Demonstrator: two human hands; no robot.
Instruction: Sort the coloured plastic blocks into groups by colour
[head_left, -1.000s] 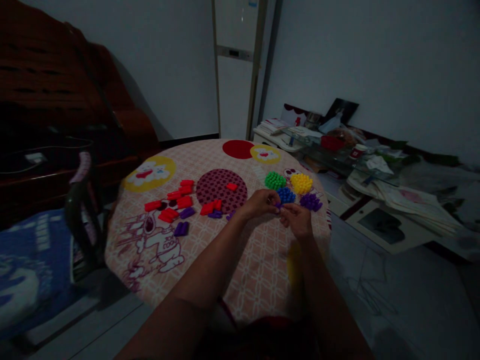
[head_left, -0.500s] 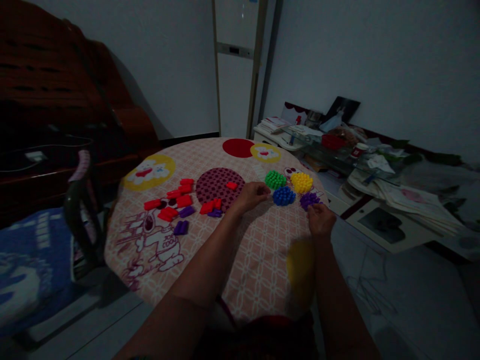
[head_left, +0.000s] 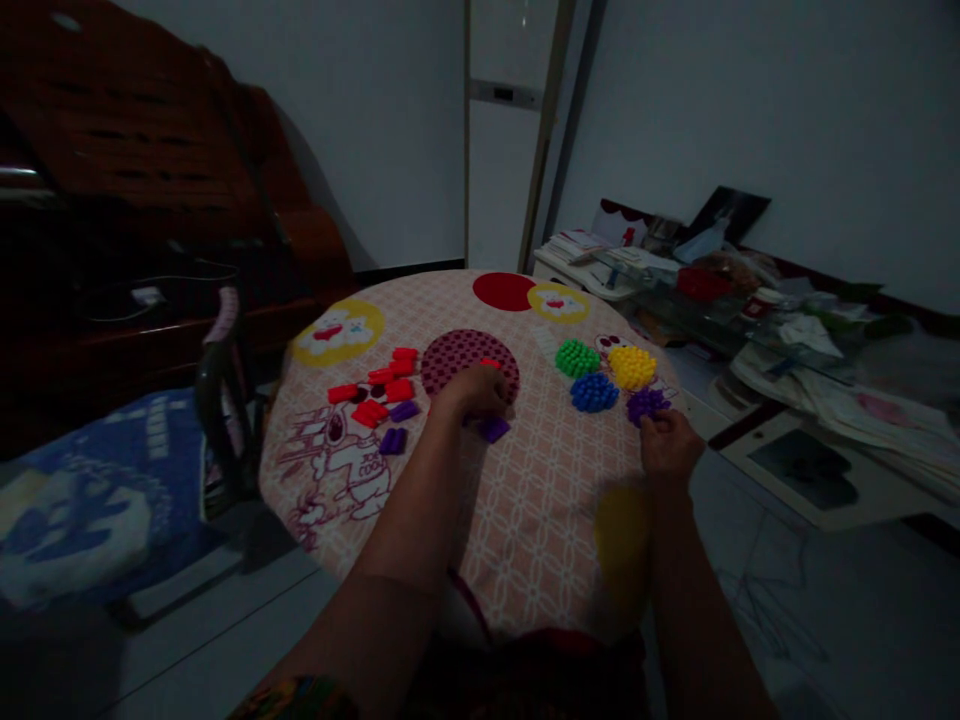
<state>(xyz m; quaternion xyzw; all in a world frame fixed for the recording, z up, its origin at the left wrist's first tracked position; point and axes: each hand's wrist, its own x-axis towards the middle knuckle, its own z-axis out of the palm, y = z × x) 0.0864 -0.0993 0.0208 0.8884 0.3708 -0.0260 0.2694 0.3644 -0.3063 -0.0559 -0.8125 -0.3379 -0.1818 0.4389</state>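
My left hand [head_left: 481,393] is over the dark red dotted circle on the tablecloth, fingers curled down. A purple block [head_left: 495,430] lies right below its fingertips, and a red block [head_left: 491,364] shows just beyond the knuckles. What the fingers hold, if anything, is hidden. At the table's right edge, my right hand [head_left: 670,445] is closed in a pinch against the near side of a purple pile of small knobbly pieces [head_left: 646,405]; anything between those fingertips is too small to make out. Beside that pile sit blue [head_left: 595,392], green [head_left: 577,357] and yellow [head_left: 632,367] piles.
Several red blocks [head_left: 400,390] and two purple blocks [head_left: 393,440] lie on the left of the round table [head_left: 540,540]. A chair with a blue cover [head_left: 142,490] stands at left. To the right is a cluttered low cabinet [head_left: 795,460].
My left hand has moved left, from near the blue pile to above the blocks on the dotted circle. My right hand stays by the purple pile. The view has turned slightly left.
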